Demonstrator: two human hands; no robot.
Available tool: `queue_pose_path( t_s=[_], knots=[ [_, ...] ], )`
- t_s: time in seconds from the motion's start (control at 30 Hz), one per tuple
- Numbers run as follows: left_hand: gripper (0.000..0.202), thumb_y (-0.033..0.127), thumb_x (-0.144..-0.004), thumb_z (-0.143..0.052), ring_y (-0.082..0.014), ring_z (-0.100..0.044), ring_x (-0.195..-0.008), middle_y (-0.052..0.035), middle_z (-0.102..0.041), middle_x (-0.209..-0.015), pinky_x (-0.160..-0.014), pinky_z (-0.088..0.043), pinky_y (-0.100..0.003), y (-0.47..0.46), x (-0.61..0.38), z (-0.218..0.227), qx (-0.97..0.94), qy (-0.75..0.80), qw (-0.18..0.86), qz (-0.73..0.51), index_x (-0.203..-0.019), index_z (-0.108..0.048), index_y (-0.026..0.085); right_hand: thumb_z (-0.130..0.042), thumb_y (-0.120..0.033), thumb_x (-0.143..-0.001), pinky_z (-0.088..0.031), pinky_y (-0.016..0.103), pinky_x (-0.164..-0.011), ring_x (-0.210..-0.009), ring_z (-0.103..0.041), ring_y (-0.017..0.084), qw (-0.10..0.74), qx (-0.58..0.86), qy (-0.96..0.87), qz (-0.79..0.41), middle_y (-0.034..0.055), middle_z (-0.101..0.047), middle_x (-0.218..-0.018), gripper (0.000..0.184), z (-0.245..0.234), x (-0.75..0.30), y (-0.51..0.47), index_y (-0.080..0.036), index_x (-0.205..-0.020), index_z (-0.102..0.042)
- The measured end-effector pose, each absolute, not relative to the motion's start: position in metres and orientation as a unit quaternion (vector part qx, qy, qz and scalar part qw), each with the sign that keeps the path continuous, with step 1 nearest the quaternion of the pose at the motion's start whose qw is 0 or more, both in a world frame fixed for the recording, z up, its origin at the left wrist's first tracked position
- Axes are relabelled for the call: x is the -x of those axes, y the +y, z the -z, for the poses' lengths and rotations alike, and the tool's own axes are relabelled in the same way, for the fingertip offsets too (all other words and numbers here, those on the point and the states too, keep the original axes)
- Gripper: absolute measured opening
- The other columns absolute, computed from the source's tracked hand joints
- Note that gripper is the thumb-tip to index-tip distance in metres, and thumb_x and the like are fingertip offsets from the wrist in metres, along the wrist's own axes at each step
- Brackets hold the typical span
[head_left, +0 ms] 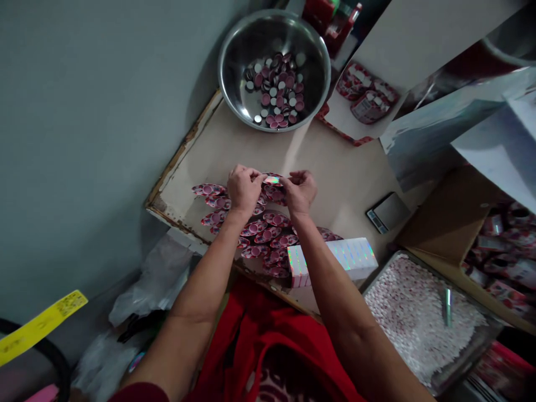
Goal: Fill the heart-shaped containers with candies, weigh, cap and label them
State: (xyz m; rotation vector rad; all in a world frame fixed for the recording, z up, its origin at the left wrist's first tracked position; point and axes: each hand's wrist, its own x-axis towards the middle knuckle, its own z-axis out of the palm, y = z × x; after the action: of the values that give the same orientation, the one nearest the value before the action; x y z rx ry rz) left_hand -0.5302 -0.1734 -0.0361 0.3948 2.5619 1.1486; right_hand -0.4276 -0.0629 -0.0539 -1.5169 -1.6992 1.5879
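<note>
A small shiny holographic sticker (273,180) is stretched between my two hands, over one of the red patterned packs at the back of the group. My left hand (244,188) pinches its left end between thumb and fingertips. Its right end is held by my right hand (300,191), fingers curled. Below and around my wrists stand several oval red-and-pink patterned packs (254,228), each with a round pink cap in the middle. Beside my right forearm lies a long white box-shaped stack (354,258) with rainbow-shiny strips along it.
A steel bowl (234,92) of pink and white caps stands at the back. To the right are a small digital scale (392,212), a metal tray (368,282) of small white and pink pieces with a scoop-like tube (448,307), and a cardboard box (439,218) of packs.
</note>
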Motion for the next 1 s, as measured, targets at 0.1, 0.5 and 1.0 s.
queue_pose_path(
  t_s=[0.1, 0.5, 1.0],
  knots=[
    [0.012, 0.024, -0.082, -0.084, -0.0243, -0.059, -0.088, -0.0075, -0.064, -0.087, -0.095, -0.048, -0.04, -0.17, 0.533, 0.046, -0.16, 0.907, 0.149, -0.36, -0.073, -0.076, 0.021, -0.074, -0.035, -0.076, -0.05, 0.031, -0.076, -0.074, -0.066, 0.017, 0.158, 0.537, -0.654, -0.509, -0.0019, -0.071, -0.08, 0.029, 0.057, 0.431, -0.063, -0.022, -0.099, -0.061],
    [0.013, 0.028, -0.09, -0.075, -0.0258, -0.062, -0.098, -0.0093, -0.067, -0.096, -0.101, -0.048, -0.041, -0.17, 0.534, 0.05, -0.2, 0.923, 0.153, -0.29, -0.08, -0.072, 0.019, -0.073, -0.033, -0.08, -0.049, 0.034, -0.083, -0.082, -0.067, 0.019, 0.104, 0.555, -0.688, -0.456, -0.0004, -0.072, -0.091, 0.025, 0.051, 0.434, -0.064, -0.023, -0.099, -0.06],
    [0.038, 0.026, -0.071, -0.092, -0.0214, -0.062, -0.087, -0.0004, -0.064, -0.082, -0.084, -0.047, -0.034, -0.144, 0.57, 0.018, -0.14, 0.933, 0.274, -0.188, -0.085, -0.058, 0.018, -0.069, -0.05, -0.091, -0.048, 0.04, -0.092, -0.096, -0.063, 0.025, -0.084, 0.401, -0.821, -0.398, 0.0057, -0.072, -0.098, 0.029, 0.002, 0.396, -0.004, -0.023, -0.101, -0.067]
  ],
)
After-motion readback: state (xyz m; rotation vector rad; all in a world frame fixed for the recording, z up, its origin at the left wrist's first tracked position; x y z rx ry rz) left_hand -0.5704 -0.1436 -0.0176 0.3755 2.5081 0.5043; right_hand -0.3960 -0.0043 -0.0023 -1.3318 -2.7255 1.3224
